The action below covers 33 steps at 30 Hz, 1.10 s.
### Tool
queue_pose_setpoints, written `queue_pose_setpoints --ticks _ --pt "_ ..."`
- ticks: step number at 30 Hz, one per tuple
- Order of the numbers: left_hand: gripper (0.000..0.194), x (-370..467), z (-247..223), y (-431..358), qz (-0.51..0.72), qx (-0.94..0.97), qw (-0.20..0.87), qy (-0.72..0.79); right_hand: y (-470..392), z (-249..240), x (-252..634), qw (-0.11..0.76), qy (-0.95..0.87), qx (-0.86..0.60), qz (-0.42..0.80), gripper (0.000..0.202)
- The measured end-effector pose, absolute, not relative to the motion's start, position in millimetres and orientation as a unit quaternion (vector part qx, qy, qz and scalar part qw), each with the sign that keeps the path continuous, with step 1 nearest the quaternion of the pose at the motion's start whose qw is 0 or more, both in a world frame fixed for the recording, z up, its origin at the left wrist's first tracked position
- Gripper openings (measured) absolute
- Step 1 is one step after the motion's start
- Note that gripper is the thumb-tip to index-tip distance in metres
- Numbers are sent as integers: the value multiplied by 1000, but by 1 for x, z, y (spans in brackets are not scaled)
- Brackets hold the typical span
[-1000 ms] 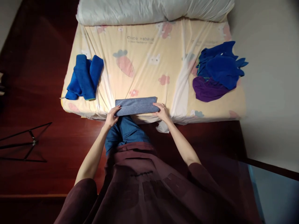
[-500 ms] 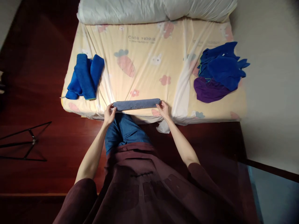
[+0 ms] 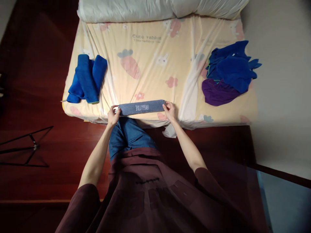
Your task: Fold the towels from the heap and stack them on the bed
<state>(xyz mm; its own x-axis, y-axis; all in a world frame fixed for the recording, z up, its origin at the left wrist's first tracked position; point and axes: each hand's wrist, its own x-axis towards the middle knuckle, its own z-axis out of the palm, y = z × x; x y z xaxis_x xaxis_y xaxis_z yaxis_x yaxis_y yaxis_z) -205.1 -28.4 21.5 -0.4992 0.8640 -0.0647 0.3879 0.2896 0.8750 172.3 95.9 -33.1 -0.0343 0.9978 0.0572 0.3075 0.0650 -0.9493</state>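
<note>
A grey-blue rolled towel [image 3: 131, 109] lies crosswise at the near edge of the bed, its white "HAPPY LIFE" lettering facing up and reading mirrored. My left hand [image 3: 113, 115] pinches its left end, and my right hand [image 3: 169, 110] grips the right end between thumb and fingers. To the left sit several blue rolled towels [image 3: 87, 79], stacked across one another. Over on the right is a loose heap of crumpled blue cloths [image 3: 233, 69] with a purple cloth [image 3: 217, 93] at its near side.
The bed [image 3: 150, 64] has a pale yellow sheet with carrot and rabbit prints. A thick whitish quilt [image 3: 157, 9] lies along its far side. Black stand legs [image 3: 31, 147] rest on the reddish floor at left. A pale wall [image 3: 279, 81] borders the right.
The towel roll has turned in my hands, so its lettering now faces up and reads clearly. Both hands keep their hold on its ends. The view has shifted slightly.
</note>
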Motion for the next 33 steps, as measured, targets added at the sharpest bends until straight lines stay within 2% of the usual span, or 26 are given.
queue_pose_setpoints --ticks 7,11,13,16,21,29,33 --pt "37 -206 24 -32 387 431 261 772 94 -24 175 407 -611 -560 383 43" --pt "47 -185 47 -39 373 518 110 762 91 2 170 372 -704 -552 247 45" --pt "52 -162 60 -39 334 604 83 718 87 21 154 323 -770 -512 200 49" --pt "58 -123 70 -32 242 713 111 648 80 44 116 219 -852 -436 188 53" --pt "66 -100 49 -22 184 709 132 668 73 44 76 131 -900 -372 185 59" --pt "66 -132 26 -66 267 613 172 724 78 20 138 94 -882 -424 181 61" --pt "51 -123 29 -91 390 461 217 767 88 29 158 90 -867 -449 195 56"
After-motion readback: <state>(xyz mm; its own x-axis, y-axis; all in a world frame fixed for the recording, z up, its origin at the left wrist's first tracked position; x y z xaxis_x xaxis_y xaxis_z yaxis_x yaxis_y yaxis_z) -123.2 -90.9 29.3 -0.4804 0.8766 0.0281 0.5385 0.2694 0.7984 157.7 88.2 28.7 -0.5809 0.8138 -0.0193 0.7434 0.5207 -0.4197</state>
